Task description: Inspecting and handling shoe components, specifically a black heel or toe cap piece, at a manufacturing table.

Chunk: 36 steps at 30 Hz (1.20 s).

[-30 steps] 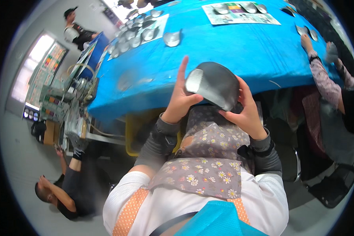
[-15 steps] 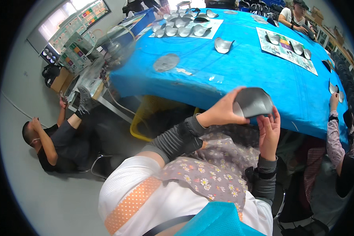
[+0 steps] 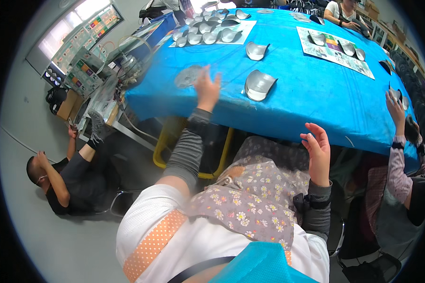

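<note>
My left hand (image 3: pixel 207 89) reaches over the near part of the blue-covered table (image 3: pixel 174 101), fingers apart and holding nothing. Just beyond it, partly covered by the fingers, lies a round grey patch (image 3: pixel 186 77). A curved, shell-like grey piece (image 3: pixel 259 86) rests on the cover to the right of that hand, untouched, its paler inner side showing. Another such piece (image 3: pixel 257 51) lies farther back. My right hand (image 3: pixel 318 153) is raised in front of the table's near edge, above my lap, with loosely bent fingers and nothing in them.
Several similar curved pieces (image 3: pixel 208 37) stand on a printed sheet at the far left, and a few more on a sheet (image 3: pixel 335 59) at the right. A yellow crate (image 3: pixel 159 155) is under the table. Co-workers sit at the right (image 3: pixel 395 113), far right and left (image 3: pixel 56 181).
The curved grey piece that both hands held is now on the table, let go. My left hand has moved left and forward; my right hand stays near its place, fingers off the piece.
</note>
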{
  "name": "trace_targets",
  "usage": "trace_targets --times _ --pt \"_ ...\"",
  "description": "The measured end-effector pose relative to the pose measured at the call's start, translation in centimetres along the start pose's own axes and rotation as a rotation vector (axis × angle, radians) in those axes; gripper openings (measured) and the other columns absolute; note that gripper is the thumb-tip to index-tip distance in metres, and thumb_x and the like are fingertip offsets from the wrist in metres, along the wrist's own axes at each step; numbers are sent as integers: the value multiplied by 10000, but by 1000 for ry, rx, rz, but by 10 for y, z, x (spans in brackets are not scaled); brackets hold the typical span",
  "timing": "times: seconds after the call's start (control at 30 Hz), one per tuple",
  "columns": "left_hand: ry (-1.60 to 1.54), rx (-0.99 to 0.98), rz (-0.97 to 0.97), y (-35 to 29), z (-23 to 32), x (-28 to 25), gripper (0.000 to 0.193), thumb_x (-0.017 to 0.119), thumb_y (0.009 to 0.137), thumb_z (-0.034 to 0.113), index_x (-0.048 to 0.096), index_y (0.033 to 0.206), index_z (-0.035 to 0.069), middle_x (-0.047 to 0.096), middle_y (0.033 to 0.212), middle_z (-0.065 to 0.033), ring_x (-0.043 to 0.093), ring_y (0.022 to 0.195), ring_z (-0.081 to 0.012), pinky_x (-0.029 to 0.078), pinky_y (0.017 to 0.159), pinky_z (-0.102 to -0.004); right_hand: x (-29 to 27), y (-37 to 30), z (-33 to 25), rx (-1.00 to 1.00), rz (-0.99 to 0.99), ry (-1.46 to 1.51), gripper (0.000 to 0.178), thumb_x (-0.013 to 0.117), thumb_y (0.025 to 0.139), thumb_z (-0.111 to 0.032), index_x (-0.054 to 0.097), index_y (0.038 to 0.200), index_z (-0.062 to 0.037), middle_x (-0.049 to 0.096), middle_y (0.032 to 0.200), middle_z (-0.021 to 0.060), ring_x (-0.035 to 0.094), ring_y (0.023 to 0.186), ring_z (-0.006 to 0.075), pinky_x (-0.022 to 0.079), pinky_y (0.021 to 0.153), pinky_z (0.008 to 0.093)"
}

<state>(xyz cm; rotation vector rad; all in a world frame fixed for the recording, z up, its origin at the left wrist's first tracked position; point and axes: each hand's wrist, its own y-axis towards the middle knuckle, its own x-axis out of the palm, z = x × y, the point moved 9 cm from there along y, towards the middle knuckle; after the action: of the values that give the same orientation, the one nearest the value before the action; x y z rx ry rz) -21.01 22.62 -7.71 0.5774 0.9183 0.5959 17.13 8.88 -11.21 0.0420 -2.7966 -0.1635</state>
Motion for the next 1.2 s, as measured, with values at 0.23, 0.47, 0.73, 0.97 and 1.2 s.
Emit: trace_targets --times 0.23,0.47,0.73,0.97,1.2 --pt "520 -127 -197 -22 -106 -49 442 471 890 460 550 1176 133 551 1224 -61 430 1219 -265 127 1003 -685 9 3 -1 18 -84 -44 260 575 868 -81 538 1120 -31 570 1126 49 546 933 112 420 831 245" --pt "441 152 45 -44 -40 -99 228 649 758 144 601 979 117 609 964 -18 536 1004 -233 237 1033 -583 12 5 -11 -80 -120 -126 229 593 859 -64 557 1081 -22 605 977 16 555 839 79 432 759 217" --pt "-225 360 29 -24 121 -111 293 627 813 16 591 1102 54 597 941 -65 560 843 -162 461 749 -296 70 3 -101 -608 -286 -446 214 645 818 -93 586 1008 -16 604 989 104 595 904 184 477 787 300" --pt "-496 385 -156 -61 186 -91 423 606 799 -74 501 1200 14 532 970 -79 520 894 -166 451 806 -306 46 -18 -131 -813 -121 -459 277 652 752 -61 568 1014 -37 577 1074 110 536 1051 283 428 899 348" --pt "-610 385 -338 -87 212 -89 451 615 768 -96 489 1191 1 534 968 -89 541 855 -157 483 756 -287 58 -29 -112 -831 -248 -556 308 693 725 -98 580 1010 -69 591 1029 92 538 994 297 439 868 374"
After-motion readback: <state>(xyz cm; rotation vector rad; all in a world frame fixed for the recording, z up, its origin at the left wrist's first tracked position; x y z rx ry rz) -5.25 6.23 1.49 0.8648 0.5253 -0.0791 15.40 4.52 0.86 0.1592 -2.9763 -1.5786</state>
